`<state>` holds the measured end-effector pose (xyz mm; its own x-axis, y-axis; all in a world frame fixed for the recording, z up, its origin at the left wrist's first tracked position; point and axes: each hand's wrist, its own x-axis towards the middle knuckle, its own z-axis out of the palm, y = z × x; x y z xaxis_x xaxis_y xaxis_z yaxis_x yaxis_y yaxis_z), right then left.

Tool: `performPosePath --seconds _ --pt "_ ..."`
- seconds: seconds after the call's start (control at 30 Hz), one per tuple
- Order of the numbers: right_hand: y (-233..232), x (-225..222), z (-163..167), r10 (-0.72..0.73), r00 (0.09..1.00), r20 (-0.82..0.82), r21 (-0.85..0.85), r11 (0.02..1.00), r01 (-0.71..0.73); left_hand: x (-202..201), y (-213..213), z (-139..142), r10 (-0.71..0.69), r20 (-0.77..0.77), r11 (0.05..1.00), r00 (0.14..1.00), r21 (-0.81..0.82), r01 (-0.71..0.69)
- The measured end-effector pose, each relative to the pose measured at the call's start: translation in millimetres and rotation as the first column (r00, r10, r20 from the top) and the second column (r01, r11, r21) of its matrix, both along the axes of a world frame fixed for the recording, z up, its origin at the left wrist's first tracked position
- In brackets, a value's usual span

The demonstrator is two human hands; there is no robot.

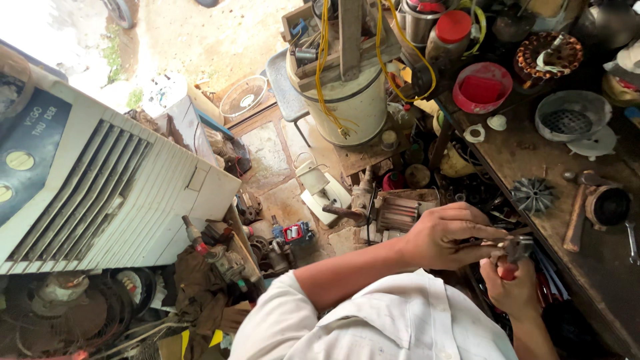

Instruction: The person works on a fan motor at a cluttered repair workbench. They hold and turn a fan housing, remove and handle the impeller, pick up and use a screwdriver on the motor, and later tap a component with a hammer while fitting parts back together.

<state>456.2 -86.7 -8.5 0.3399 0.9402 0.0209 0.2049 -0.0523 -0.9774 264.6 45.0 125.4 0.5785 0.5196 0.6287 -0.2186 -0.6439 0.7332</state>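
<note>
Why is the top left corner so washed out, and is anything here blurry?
In the head view, daylight overexposes the ground at top left to near white, while the workbench at right sits in dimmer shade. The wide lens bends the air cooler. The hands stay fairly sharp.

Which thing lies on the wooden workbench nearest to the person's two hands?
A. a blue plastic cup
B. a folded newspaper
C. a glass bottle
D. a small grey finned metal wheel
D: a small grey finned metal wheel lies on the wooden workbench just above the left hand and the right hand, which together hold a tool with red handles.
</note>
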Motion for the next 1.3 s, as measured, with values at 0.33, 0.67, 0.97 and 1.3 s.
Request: performPosePath --seconds 0.33,0.67,0.97,1.3 --pt "-22 24 -35 0.111 0.939 -0.326 -0.036 0.991 -0.129 32 10 -62 0.017 0.137 0.97 0.99 -0.241 0.017" --pt "-97 167 -100 -0.237 0.588 0.773 -0.239 0.749 0.617 27 77 -161 0.028 -0.614 0.956 0.789 -0.214 -0.2" --pt "-127 229 -112 -0.125 0.626 0.77 -0.403 0.664 0.629 43 107 -251 0.126 -0.775 0.967 0.619 -0.044 -0.252" --pt "-68 194 -42 0.008 0.554 0.833 -0.256 0.892 0.372 34 110 -249 0.087 -0.782 0.972 0.617 -0.068 -0.223"
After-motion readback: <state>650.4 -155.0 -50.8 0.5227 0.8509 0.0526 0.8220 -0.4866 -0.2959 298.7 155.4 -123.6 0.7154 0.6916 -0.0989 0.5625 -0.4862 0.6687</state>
